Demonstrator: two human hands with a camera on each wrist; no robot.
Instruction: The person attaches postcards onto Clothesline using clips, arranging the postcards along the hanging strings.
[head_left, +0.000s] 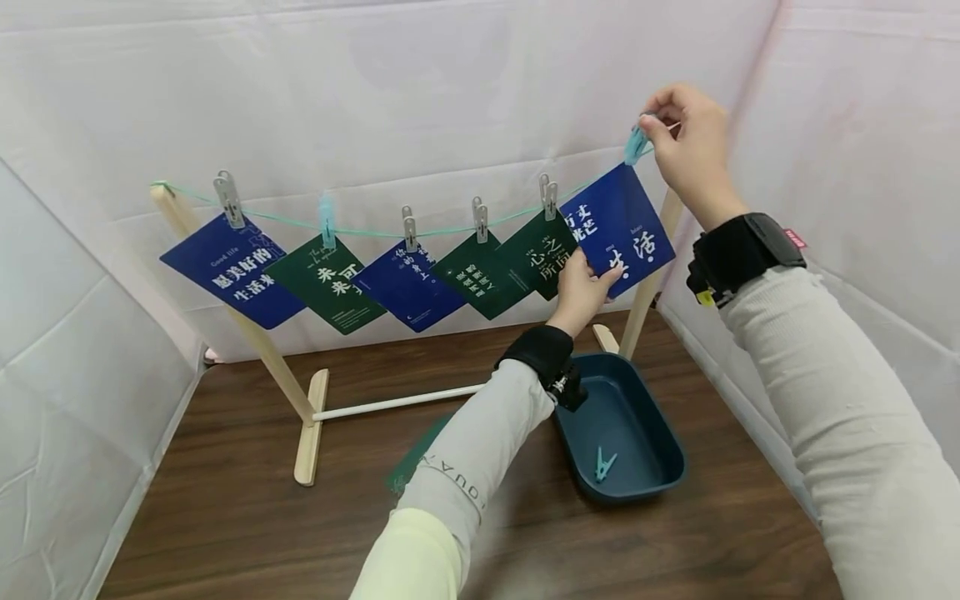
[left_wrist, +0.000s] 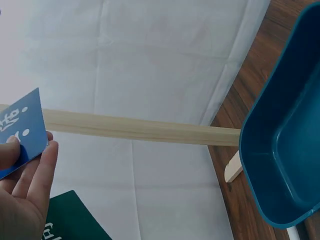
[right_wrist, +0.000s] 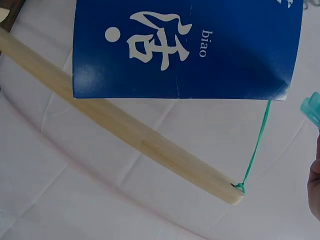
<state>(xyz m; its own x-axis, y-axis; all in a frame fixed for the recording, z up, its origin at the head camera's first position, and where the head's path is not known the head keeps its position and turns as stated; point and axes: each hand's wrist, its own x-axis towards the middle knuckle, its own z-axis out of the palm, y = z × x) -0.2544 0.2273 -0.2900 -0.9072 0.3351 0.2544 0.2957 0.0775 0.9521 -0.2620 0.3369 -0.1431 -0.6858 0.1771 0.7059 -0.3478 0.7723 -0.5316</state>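
Note:
My left hand (head_left: 579, 293) pinches a blue card (head_left: 630, 218) with white lettering by its lower edge, thumb in front and fingers behind in the left wrist view. At the card's top corner, my right hand (head_left: 693, 154) pinches a light blue clothespin (head_left: 637, 147) between thumb and fingers. In the right wrist view a small gap shows between this clothespin (right_wrist: 312, 107) and the card's corner. The green string (right_wrist: 257, 142) passes behind the card. Beside my left hand hangs a green card (head_left: 536, 250) under a grey clothespin (head_left: 549, 198).
More blue and green cards (head_left: 232, 271) hang leftward along the string. Wooden posts (head_left: 281, 371) hold it, joined low by a white rod (head_left: 397, 402). A dark blue basin (head_left: 626, 412) with a teal clothespin (head_left: 603, 464) stands below. A green card (head_left: 415, 457) lies on the table, partly under my left sleeve.

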